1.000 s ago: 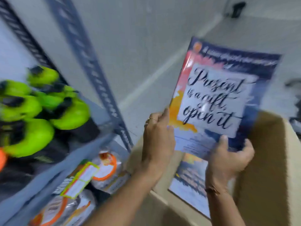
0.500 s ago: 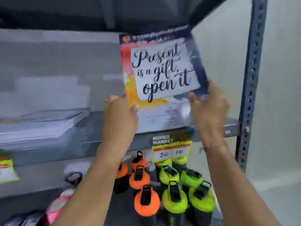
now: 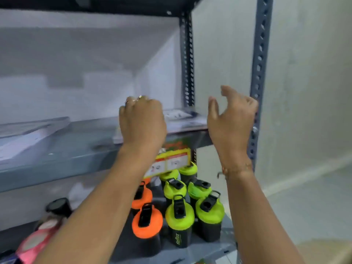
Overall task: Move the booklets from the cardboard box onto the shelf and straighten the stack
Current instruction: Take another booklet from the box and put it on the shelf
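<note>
Grey steel shelf [image 3: 76, 149] carries the booklet [image 3: 182, 119], lying flat at its right end, near the 1 o'clock upright [image 3: 259, 73]. Left hand [image 3: 142, 122] rests curled on the booklet's left edge; whether this grip is clamped cannot be told. Right hand [image 3: 230, 119] hovers at the right edge, fingers apart. Another stack [image 3: 28, 134] lies at 9 o'clock. Bottles [image 3: 179, 216] stand on the lower tier; pale wall [image 3: 304, 73] at 3 o'clock.

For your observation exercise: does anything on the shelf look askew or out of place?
The booklet lies flat at the shelf front but skewed, not square to the edge. Nothing looks spilled or damaged.
</note>
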